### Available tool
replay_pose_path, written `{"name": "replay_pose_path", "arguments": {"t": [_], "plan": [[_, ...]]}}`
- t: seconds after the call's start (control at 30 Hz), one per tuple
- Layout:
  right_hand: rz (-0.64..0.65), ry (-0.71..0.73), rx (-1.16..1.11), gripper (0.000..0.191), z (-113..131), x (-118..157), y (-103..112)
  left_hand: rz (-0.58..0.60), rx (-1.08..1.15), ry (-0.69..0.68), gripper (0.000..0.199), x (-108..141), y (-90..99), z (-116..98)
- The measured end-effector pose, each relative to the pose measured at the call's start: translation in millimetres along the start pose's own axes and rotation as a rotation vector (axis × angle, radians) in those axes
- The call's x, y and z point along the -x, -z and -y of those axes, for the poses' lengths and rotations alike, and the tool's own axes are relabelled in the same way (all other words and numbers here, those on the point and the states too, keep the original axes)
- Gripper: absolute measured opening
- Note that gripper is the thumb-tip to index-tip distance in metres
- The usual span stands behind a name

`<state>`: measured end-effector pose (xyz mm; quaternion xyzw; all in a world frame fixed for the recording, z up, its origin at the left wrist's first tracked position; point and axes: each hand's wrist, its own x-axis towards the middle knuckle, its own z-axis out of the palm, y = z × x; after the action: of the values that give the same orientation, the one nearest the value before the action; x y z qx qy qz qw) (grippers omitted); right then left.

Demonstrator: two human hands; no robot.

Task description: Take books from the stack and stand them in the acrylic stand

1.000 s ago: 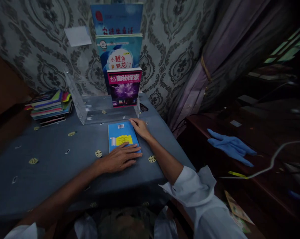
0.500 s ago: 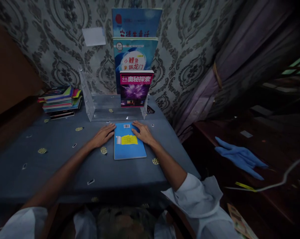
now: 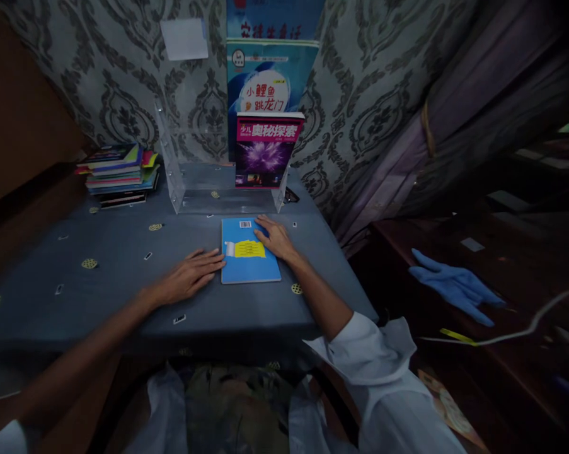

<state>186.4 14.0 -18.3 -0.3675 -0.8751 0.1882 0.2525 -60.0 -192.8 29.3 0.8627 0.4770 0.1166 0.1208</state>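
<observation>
A blue book [image 3: 249, 271] lies flat on the table, with a yellow patch of print and a barcode on the cover facing up. My left hand [image 3: 189, 275] rests flat beside it, fingers stretched out and the tips at the book's left edge. My right hand [image 3: 275, 238] lies over the upper right edge of the book, fingers extended onto the cover. Behind the book stands a clear acrylic rack [image 3: 203, 203]. At its right side, books stand in steps: a purple-and-pink one [image 3: 261, 154] in front, a light-blue one [image 3: 275, 60] behind, and a darker blue one [image 3: 272, 19] at the back.
A stack of books [image 3: 121, 173] sits at the table's back left. The table [image 3: 109, 296] has a grey-blue patterned cloth. To the right, a blue glove [image 3: 454, 284] and a white cable [image 3: 525, 331] lie on a dark red surface. A curtain [image 3: 397, 151] hangs there.
My left hand has slid down along the book's left edge, towards me. My right hand stays on the book's upper right. The camera view has tilted downward.
</observation>
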Motion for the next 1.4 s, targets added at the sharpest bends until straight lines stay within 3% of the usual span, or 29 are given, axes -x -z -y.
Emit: {"name": "replay_pose_path", "arguments": {"t": [0.2, 0.37, 0.73, 0.9, 1.03, 1.2, 1.4], "plan": [[0.011, -0.004, 0.012, 0.048, 4, 1, 3, -0.005, -0.025, -0.062, 0.046, 21, -9.5, -16], [0.006, -0.008, 0.019, 0.048, 6, 1, 2, -0.003, -0.071, -0.095, 0.045, 17, -15.4, -21], [-0.009, -0.004, 0.012, 0.044, 6, 0, -1, 0.026, -0.093, -0.181, 0.048, -36, -30.6, -40], [-0.009, -0.018, 0.014, 0.043, 2, 1, -4, 0.064, -0.09, -0.2, 0.05, -68, -43.6, -58], [-0.01, -0.01, 0.037, 0.043, 3, 2, -2, 0.061, -0.089, -0.211, 0.052, -85, -43.7, -70], [-0.016, -0.007, 0.056, 0.044, 8, 2, 2, 0.076, -0.072, -0.242, 0.054, -85, -34.6, -69], [-0.027, -0.002, 0.036, 0.042, 8, 3, 2, 0.148, -0.011, -0.213, 0.065, -76, -29.1, -51]]}}
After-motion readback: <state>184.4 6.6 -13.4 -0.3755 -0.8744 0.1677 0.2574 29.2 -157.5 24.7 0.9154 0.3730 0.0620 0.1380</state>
